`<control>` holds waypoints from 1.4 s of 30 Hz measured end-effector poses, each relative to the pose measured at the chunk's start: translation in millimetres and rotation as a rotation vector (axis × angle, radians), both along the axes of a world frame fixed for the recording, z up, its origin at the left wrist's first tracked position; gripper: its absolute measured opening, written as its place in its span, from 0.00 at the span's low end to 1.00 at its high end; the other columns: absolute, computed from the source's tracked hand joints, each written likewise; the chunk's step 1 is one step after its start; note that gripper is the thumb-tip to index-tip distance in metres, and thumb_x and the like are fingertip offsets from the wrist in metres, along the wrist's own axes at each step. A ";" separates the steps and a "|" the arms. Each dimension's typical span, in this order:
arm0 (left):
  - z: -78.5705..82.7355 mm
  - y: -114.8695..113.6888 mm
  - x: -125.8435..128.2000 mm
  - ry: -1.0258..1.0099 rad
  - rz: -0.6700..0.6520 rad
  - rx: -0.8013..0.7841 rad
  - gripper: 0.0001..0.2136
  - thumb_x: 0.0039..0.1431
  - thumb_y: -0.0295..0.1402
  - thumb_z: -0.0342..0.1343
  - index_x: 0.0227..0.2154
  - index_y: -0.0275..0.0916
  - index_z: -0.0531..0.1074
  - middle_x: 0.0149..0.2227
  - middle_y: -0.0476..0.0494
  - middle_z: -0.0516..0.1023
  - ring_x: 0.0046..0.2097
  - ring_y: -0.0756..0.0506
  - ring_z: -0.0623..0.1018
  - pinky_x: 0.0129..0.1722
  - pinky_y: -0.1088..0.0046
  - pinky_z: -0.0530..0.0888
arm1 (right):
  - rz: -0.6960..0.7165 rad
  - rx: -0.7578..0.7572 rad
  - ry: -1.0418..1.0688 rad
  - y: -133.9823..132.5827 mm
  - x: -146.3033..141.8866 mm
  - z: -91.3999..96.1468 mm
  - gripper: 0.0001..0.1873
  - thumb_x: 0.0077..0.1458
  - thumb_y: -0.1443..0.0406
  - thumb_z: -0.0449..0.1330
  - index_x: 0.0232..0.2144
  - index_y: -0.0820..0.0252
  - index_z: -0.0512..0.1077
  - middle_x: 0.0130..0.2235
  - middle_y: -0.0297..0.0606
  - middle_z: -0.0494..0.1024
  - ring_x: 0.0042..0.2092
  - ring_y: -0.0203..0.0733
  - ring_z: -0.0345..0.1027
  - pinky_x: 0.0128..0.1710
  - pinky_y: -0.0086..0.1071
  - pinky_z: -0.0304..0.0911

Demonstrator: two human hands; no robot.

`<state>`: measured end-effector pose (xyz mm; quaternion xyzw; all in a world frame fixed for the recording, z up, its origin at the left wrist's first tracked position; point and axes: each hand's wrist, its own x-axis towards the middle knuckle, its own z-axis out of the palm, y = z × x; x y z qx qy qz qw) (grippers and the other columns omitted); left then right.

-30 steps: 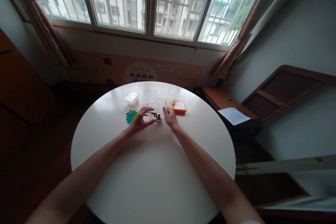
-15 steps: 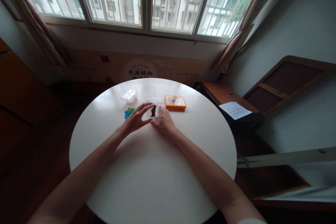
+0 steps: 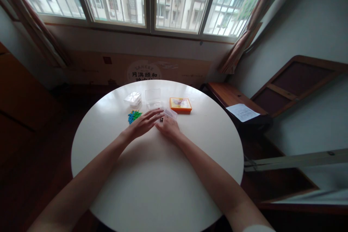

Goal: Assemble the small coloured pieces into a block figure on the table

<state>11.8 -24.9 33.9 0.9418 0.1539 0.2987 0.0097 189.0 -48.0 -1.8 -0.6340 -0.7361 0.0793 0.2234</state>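
My left hand point(image 3: 145, 121) reaches in from the left, its fingers stretched out over some small dark pieces point(image 3: 162, 119). These pieces are mostly hidden between my two hands. My right hand point(image 3: 168, 127) is curled on a small clear plastic box point(image 3: 171, 114), part of which shows tilted up beyond the knuckles. Whether that part is the lid or the box itself, I cannot tell. Just left of my left hand lies a pile of small blue, green and yellow pieces point(image 3: 134, 116).
An open clear plastic box point(image 3: 153, 98) stands farther back on the round white table point(image 3: 157, 174). Stacked clear boxes point(image 3: 133, 98) are at back left, and an orange box point(image 3: 181, 105) is right of my hands. Beyond the table, a paper point(image 3: 243, 112) lies on a wooden bench.
My left hand has flattened over the dark pieces, which showed plainly between my hands before. The clear plastic by my right hand now stands tilted up, and the right fingers have curled in.
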 end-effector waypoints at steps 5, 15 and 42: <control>4.7 0.1 -1.3 0.031 -0.055 0.041 0.26 0.62 0.15 0.41 0.59 0.43 0.62 0.62 0.40 0.65 0.67 0.42 0.59 0.61 0.56 0.69 | 0.000 0.048 -0.009 1.4 -0.1 2.1 0.34 0.56 0.51 0.54 0.57 0.71 0.63 0.59 0.56 0.65 0.62 0.55 0.54 0.65 0.47 0.46; 4.3 1.7 -6.1 -0.082 0.071 0.087 0.22 0.64 0.21 0.47 0.59 0.42 0.60 0.62 0.36 0.63 0.63 0.41 0.66 0.59 0.58 0.70 | -0.029 0.017 0.000 -2.7 -1.3 2.2 0.38 0.57 0.51 0.54 0.62 0.71 0.57 0.62 0.56 0.62 0.64 0.54 0.52 0.65 0.45 0.45; -13.0 65.0 41.9 -0.191 0.774 -0.533 0.25 0.55 0.34 0.61 0.55 0.32 0.68 0.55 0.33 0.73 0.56 0.36 0.73 0.57 0.61 0.69 | -0.032 -0.058 -0.016 -4.3 -1.7 4.2 0.44 0.58 0.49 0.52 0.65 0.77 0.49 0.66 0.58 0.54 0.68 0.56 0.45 0.67 0.44 0.39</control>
